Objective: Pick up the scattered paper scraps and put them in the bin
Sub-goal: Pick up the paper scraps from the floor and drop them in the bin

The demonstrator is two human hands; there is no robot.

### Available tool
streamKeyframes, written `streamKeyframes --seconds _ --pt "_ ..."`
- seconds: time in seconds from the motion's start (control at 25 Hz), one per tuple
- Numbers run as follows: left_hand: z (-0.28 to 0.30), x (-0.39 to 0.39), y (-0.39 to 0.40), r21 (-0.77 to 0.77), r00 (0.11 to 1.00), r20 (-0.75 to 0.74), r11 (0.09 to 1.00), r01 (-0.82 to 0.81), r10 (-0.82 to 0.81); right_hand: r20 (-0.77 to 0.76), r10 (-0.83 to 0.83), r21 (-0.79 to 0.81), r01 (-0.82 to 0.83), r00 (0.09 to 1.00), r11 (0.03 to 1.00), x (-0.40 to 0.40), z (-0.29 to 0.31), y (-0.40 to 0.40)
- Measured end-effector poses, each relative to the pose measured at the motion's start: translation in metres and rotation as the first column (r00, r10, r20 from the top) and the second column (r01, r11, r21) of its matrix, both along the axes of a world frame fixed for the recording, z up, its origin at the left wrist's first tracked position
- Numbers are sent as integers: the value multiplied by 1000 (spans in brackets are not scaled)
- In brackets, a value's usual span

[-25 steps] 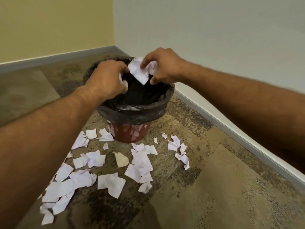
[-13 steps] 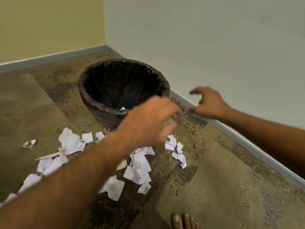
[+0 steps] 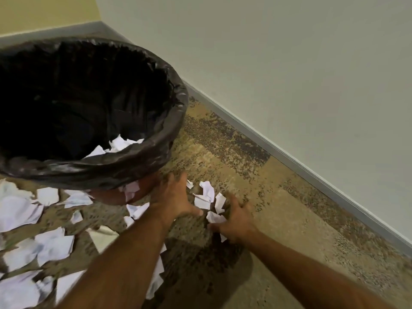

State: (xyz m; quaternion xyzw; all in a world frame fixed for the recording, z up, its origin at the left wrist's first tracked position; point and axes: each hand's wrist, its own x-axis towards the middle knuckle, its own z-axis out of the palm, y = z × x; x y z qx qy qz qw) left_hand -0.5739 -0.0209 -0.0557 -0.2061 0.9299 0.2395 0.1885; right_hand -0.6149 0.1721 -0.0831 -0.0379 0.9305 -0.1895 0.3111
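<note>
A few scraps lie in the bin (image 3: 124, 168), most paper scraps (image 3: 53, 246) remain on the carpet (image 3: 278, 219), while the left hand (image 3: 174, 199) and right hand (image 3: 236, 221), fingers spread and holding nothing, flank a small cluster (image 3: 207, 197)

We saw a mottled brown carpet (image 3: 278, 219), a pale wall (image 3: 289, 63), a yellow wall (image 3: 44, 10) and grey skirting (image 3: 312, 175).

Two bare forearms, sleeveless to the frame's edge; left hand (image 3: 172, 198) and right hand (image 3: 237, 221) ungloved, ringless.
</note>
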Motion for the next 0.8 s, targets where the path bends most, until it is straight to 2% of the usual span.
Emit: streamKeyframes --seconds 0.28,0.44,0.64,0.8 --pt "-22 -30 9 116 999 21 993 -28 26 -97 97 -24 -100 991 995 -21 -10 -16" --pt "-29 -36 9 67 1000 4 998 18 -19 -114 122 -80 -131 986 988 -34 -11 -11" --pt "-35 -39 11 -29 967 2 967 255 -255 -213 153 -104 -178 965 978 -42 -15 -13" --pt "-32 -41 17 -42 920 -10 920 390 -391 -221 205 -75 -226 953 971 -47 -15 -15"
